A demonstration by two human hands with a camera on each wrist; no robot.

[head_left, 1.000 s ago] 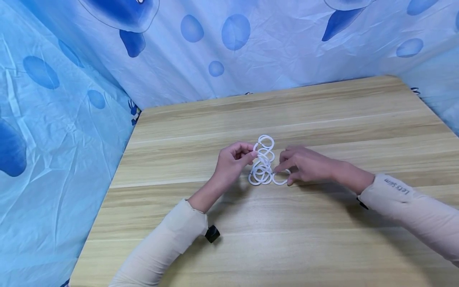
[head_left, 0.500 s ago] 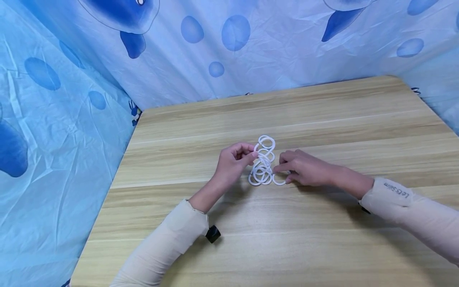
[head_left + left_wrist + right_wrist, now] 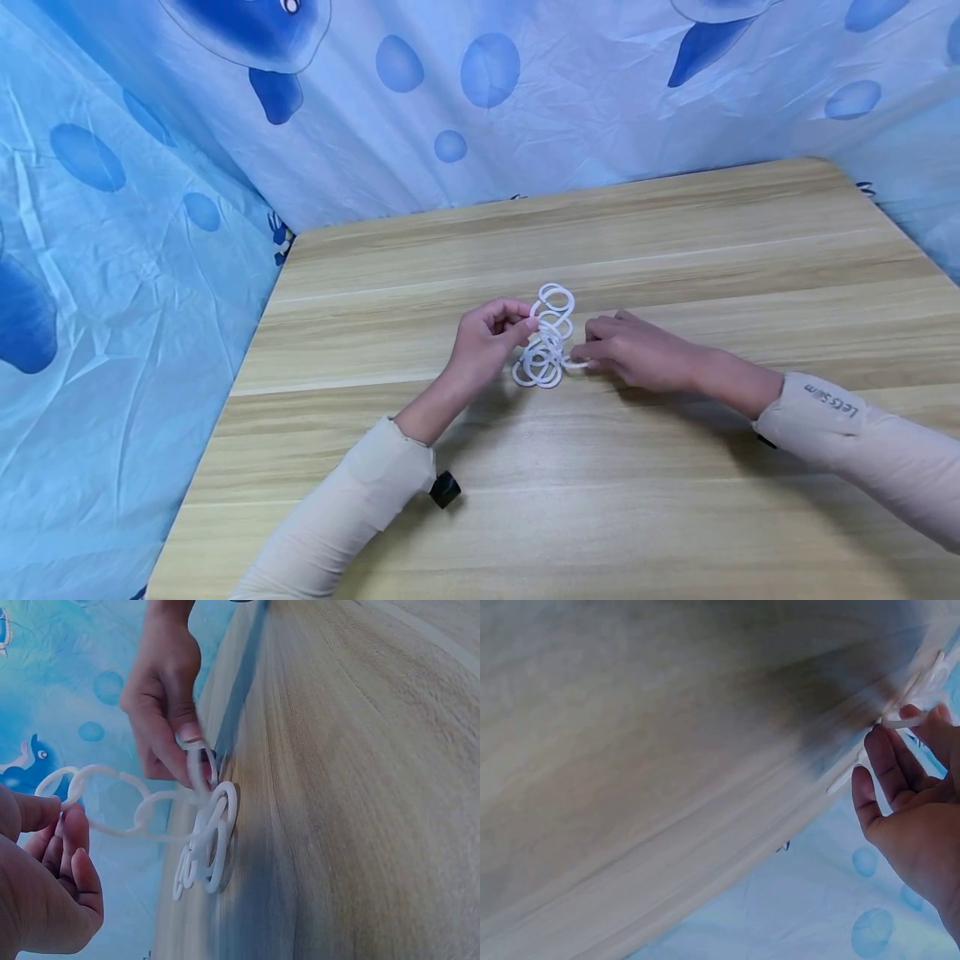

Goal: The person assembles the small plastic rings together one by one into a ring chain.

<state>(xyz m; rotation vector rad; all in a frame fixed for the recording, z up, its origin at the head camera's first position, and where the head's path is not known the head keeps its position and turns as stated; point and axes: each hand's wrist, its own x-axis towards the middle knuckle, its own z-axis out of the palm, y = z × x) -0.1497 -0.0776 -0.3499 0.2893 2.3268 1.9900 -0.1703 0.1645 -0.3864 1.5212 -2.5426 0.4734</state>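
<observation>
A chain of white plastic rings [image 3: 553, 377] lies partly heaped on the wooden table between the two hands. With thumb and fingertips, the left hand [image 3: 486, 340] pinches one ring of it at the heap's left side. In the left wrist view, linked rings [image 3: 120, 831] stretch from the left hand [image 3: 45, 896] down to the pile. On the other side, the right hand [image 3: 641, 350] pinches a ring [image 3: 576, 365] at the chain's right. That ring is tilted up on edge and partly covered by the fingers. The right wrist view has the right hand [image 3: 919, 817] gripping the thin white ring [image 3: 904, 723].
The wooden table [image 3: 570, 500] spreads out around the hands. A blue curtain [image 3: 337, 150] with sea-animal prints hangs behind and to the left of it. A small black block [image 3: 446, 490] sits by the left sleeve [image 3: 360, 500], apparently the wrist camera.
The right fingers have closed on the ring at the right, which has gone from lying flat to tilted on edge. The lower rings have shifted slightly left. The left hand has stayed put.
</observation>
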